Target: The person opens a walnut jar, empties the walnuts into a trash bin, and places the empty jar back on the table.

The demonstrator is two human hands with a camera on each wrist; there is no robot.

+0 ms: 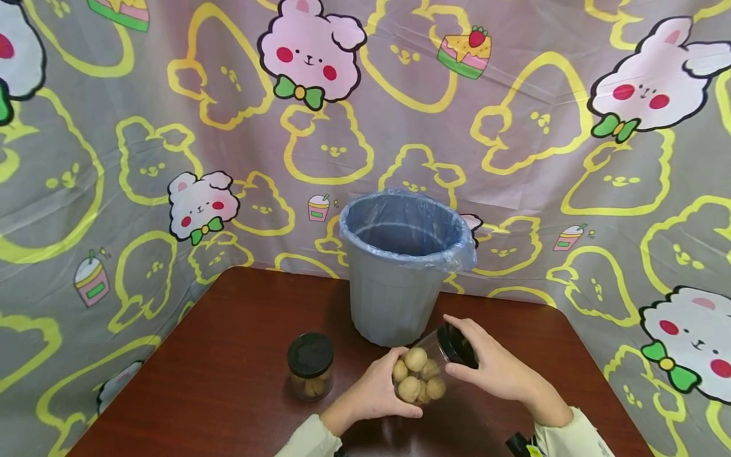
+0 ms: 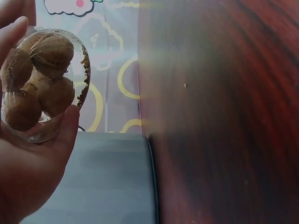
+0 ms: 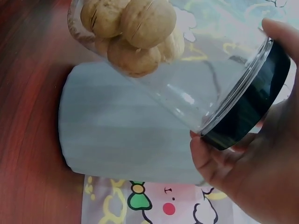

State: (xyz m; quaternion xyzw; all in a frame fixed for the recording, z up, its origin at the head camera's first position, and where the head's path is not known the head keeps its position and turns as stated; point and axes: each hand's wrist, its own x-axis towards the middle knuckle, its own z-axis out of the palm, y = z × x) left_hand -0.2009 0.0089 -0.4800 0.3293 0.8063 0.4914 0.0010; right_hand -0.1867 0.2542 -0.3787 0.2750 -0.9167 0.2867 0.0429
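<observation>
A clear jar point(image 1: 429, 348) of walnuts point(image 1: 419, 377) is held tilted above the table, its black lid point(image 1: 457, 346) toward the right. My left hand point(image 1: 379, 386) grips the jar round its bottom end, thumb and fingers on either side. With thumb and fingers spread across its rim, my right hand point(image 1: 499, 365) grips the lid. The lid sits on the jar's mouth in the right wrist view. Several walnuts point(image 3: 135, 35) gather at the jar's bottom end, and brown crumbs show along its base in the left wrist view.
A second jar point(image 1: 311, 367) with a black lid and walnuts inside stands on the dark wooden table point(image 1: 240, 355), left of my hands. Behind them stands a grey bin point(image 1: 394, 298) lined with a blue bag point(image 1: 457, 254). A patterned cloth point(image 1: 240, 146) hangs around the table.
</observation>
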